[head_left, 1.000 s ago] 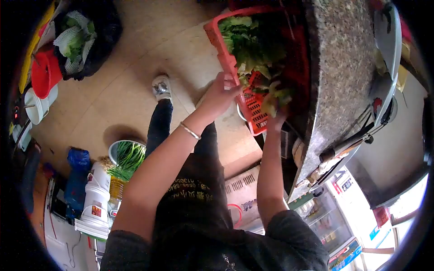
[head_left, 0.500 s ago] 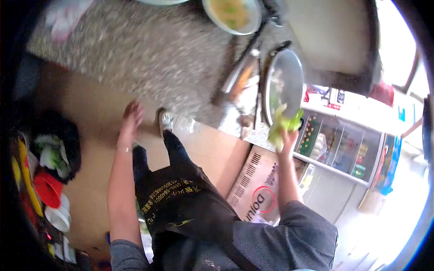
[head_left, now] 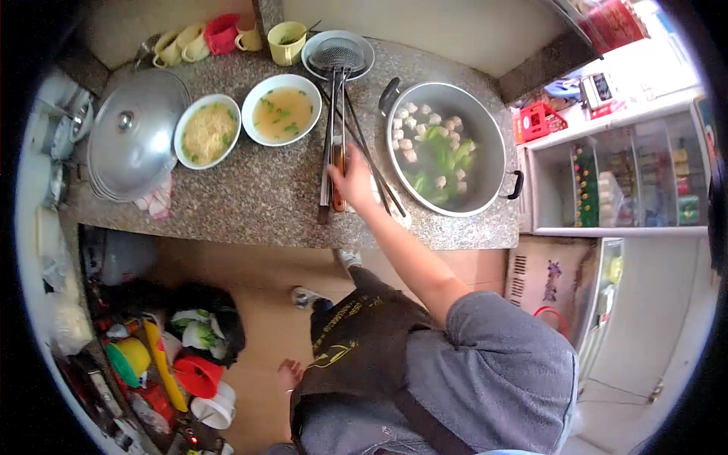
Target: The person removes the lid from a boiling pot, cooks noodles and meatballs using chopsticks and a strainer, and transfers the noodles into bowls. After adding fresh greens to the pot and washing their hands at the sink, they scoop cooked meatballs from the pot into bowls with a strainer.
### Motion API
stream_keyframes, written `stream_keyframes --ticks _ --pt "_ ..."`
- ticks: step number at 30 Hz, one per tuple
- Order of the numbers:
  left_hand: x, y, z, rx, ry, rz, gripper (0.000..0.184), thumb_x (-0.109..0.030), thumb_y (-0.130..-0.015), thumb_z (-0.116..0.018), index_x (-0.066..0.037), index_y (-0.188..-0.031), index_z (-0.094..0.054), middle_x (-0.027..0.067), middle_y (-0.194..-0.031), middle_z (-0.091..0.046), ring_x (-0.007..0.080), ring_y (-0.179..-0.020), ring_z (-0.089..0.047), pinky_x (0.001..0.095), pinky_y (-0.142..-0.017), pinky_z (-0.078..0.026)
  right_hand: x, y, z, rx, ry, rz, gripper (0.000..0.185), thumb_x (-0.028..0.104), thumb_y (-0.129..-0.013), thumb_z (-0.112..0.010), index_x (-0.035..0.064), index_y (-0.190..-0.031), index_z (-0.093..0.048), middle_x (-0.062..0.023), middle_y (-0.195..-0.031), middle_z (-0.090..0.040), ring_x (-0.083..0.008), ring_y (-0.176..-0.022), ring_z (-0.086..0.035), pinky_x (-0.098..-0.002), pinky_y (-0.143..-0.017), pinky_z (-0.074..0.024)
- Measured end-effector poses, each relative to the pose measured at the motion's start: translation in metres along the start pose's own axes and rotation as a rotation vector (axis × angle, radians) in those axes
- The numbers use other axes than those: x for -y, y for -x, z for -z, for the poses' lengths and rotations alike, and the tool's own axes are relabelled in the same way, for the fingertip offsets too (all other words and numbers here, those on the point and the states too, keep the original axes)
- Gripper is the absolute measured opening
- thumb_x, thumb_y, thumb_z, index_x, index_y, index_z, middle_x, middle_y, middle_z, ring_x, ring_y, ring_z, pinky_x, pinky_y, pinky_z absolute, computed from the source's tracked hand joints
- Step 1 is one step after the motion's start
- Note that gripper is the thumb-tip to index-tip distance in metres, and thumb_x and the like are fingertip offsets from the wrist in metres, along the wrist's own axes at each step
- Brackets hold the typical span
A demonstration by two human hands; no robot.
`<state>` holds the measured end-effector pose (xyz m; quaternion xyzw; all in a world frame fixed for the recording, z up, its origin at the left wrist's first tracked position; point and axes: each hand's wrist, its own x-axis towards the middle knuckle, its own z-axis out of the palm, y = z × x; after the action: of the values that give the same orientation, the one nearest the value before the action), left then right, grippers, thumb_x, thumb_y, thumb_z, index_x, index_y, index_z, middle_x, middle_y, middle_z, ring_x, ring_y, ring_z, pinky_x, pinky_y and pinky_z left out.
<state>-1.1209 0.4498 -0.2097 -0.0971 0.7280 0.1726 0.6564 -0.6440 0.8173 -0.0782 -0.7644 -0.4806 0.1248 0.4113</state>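
- Right hand point(head_left: 352, 180): thumb and fingers lie about the brown handle point(head_left: 339, 202) of a long utensil, a narrow spread; whether they have closed on it cannot be told.
- Left hand point(head_left: 290, 371): low over the floor, below and to the left of the grip, its fingers loosely spread.
- Surface: speckled stone counter point(head_left: 250, 201), running to both sides of the grip. Beyond the grip, a mesh strainer point(head_left: 337, 54) rests over a pale bowl; beside the brown handle, metal handles and dark sticks point(head_left: 365, 135) lie lengthwise.
- Right of the grip: wide two-handled pot point(head_left: 474, 121), holding pale balls and green leaves in liquid.
- Left of the grip: bowl of clear broth point(head_left: 283, 112) with green bits, then bowl of noodles point(head_left: 209, 132), then domed metal lid point(head_left: 140, 136).
- Far side of the grip, toward the wall: yellow cup point(head_left: 287, 44), more cups farther left.
- Room: tan floor point(head_left: 258, 277) below the counter—black bag point(head_left: 231, 318) with leafy vegetables at lower left, red funnel-shaped container point(head_left: 199, 377) near it; glass-fronted cabinet point(head_left: 622, 182) well to the right.
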Motion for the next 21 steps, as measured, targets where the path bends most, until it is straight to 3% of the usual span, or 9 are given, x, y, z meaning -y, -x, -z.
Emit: stream_keyframes --ticks 2,7,13,14,16,17,18,20,21 --pt "0.022 -0.054 0.006 0.11 0.063 -0.163 0.033 -0.026 -0.09 -0.053 -0.005 -0.115 -0.046 0.012 -0.104 -0.053 0.0279 -0.094 -0.059 0.0372 -0.08 -0.051 0.026 0.0 0.001 -0.027 0.121 -0.064 0.079 0.027 -0.068 -0.074 0.0051 -0.132 -0.033 -0.0213 -0.109 -0.053 -0.0389 -0.098 -0.051 -0.0449 -0.085 -0.0421" --pt "-0.004 -0.02 -0.067 0.056 -0.096 -0.335 0.038 -0.025 -0.092 -0.05 -0.006 -0.124 -0.042 0.0124 -0.115 -0.052 0.0302 -0.106 -0.055 0.0413 -0.083 -0.048 0.033 -0.008 0.002 0.028 0.256 -0.158 0.08 0.021 -0.067 -0.073 0.007 -0.134 -0.03 -0.0215 -0.109 -0.053 -0.037 -0.098 -0.053 -0.0439 -0.082 -0.0429" --pt "-0.039 0.025 -0.096 0.078 -0.264 -0.416 0.041 -0.027 -0.093 -0.047 -0.006 -0.128 -0.039 0.0126 -0.123 -0.049 0.0299 -0.108 -0.055 0.041 -0.083 -0.047 0.016 -0.014 0.039 -0.167 -0.306 -0.021 0.07 0.009 -0.069 -0.064 0.0016 -0.132 -0.034 -0.0215 -0.115 -0.054 -0.0357 -0.099 -0.056 -0.041 -0.087 -0.044" --pt "-0.039 0.011 -0.083 0.078 -0.28 -0.417 0.041 -0.028 -0.094 -0.047 -0.006 -0.128 -0.039 0.0124 -0.122 -0.049 0.0296 -0.108 -0.055 0.0413 -0.084 -0.047 0.012 -0.009 0.066 -0.043 -0.39 -0.093 0.066 0.006 -0.072 -0.061 0.003 -0.133 -0.036 -0.0206 -0.125 -0.049 -0.0328 -0.109 -0.053 -0.0372 -0.091 -0.0426" --pt "-0.038 -0.031 -0.061 0.894 0.017 -0.627 0.042 -0.028 -0.093 -0.046 -0.005 -0.128 -0.039 0.0123 -0.123 -0.049 0.0296 -0.11 -0.054 0.0401 -0.085 -0.047 0.004 0.004 0.13 0.006 -0.401 -0.092 0.065 0.002 -0.078 -0.055 0.0038 -0.138 -0.03 -0.0166 -0.137 -0.039 -0.0233 -0.123 -0.043 -0.0327 -0.094 -0.0414" --pt "-0.037 -0.051 -0.051 1.317 0.16 -0.561 0.042 -0.028 -0.093 -0.046 -0.004 -0.127 -0.038 0.0122 -0.123 -0.049 0.0296 -0.11 -0.054 0.0395 -0.085 -0.047 -0.026 0.013 0.143 -0.107 -0.395 0.05 0.063 0.002 -0.079 -0.054 0.0044 -0.138 -0.033 -0.0153 -0.136 -0.042 -0.0222 -0.119 -0.046 -0.0319 -0.094 -0.0414" --pt "-0.039 -0.052 -0.051 1.32 0.159 -0.561 0.042 -0.028 -0.093 -0.046 -0.004 -0.127 -0.038 0.0122 -0.123 -0.049 0.0296 -0.11 -0.054 0.0395 -0.085 -0.047 -0.028 0.022 0.178 -0.102 -0.289 -0.152 0.06 -0.001 -0.08 -0.053 0.0054 -0.137 -0.036 -0.0139 -0.135 -0.043 -0.0194 -0.112 -0.05 -0.0288 -0.087 -0.044" --pt "-0.037 -0.051 -0.05 0.253 -0.238 -0.332 0.041 -0.026 -0.091 -0.048 -0.002 -0.123 -0.041 0.0131 -0.116 -0.052 0.0296 -0.104 -0.055 0.0375 -0.083 -0.047 -0.066 0.05 0.23 -0.121 -0.447 -0.31 0.054 0.0 -0.082 -0.051 0.0053 -0.135 -0.038 -0.0107 -0.123 -0.055 -0.0132 -0.094 -0.056 -0.0235 -0.075 -0.0459" --pt "-0.044 -0.053 -0.057 0.275 -0.401 -0.326 0.04 -0.026 -0.09 -0.048 -0.001 -0.121 -0.042 0.0132 -0.113 -0.053 0.0288 -0.102 -0.056 0.037 -0.082 -0.047 -0.091 0.061 0.246 -0.198 -0.354 -0.221 0.054 0.003 -0.082 -0.053 0.0048 -0.134 -0.039 -0.0105 -0.112 -0.06 -0.0171 -0.089 -0.059 -0.0267 -0.076 -0.0466"
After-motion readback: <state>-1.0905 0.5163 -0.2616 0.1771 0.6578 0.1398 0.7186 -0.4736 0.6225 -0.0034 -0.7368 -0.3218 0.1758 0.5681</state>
